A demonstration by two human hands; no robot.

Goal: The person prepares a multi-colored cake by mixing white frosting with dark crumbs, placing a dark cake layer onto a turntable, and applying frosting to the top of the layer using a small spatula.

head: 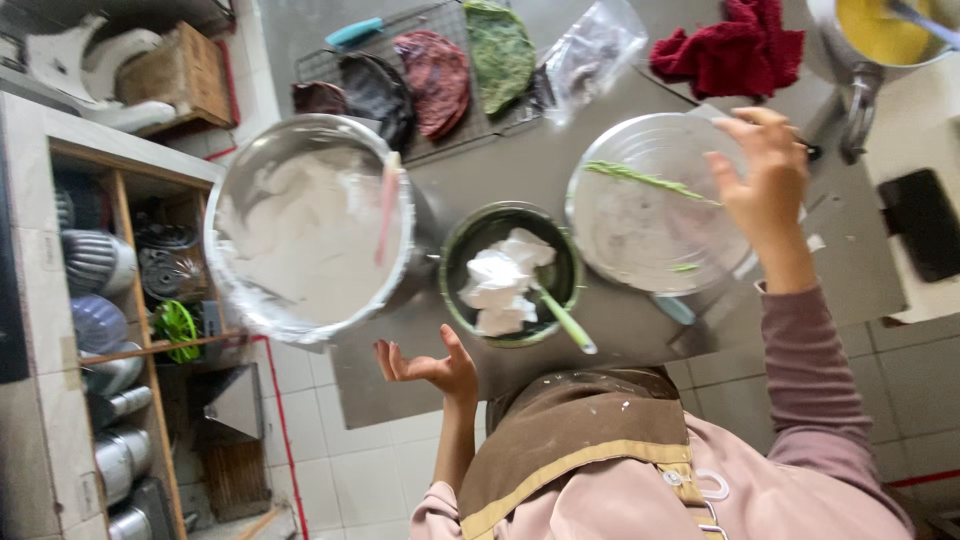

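The person is standing at the near edge of a steel worktop (520,170), and the right hand (765,175) is lying against the far rim of a shallow glass bowl (655,205), fingers loosely spread and curled over the edge rather than pinching anything, which is probably steadying the bowl where it is sitting on the right side of the counter. A thin green sprig (645,181) is resting across the bowl's whitish smeared inside. The left hand (432,367) is hovering palm up just off the near edge of the worktop, fingers open and holding nothing (it is closest to the small dark green bowl (510,275), though not touching it). That bowl is sitting in the middle, between the glass bowl and a large metal pot (310,225), and is carrying lumps of white dough with a pale green spoon (562,318) leaning out over its rim, handle toward the person, within easy reach. The pot, to the left, is holding white batter with a pink spatula (387,210) propped inside. Behind, dark, reddish and green flat rounds are lying on a wire rack (420,75), likely kept clear of the wet work; a red cloth (730,50) is lying at the back right.
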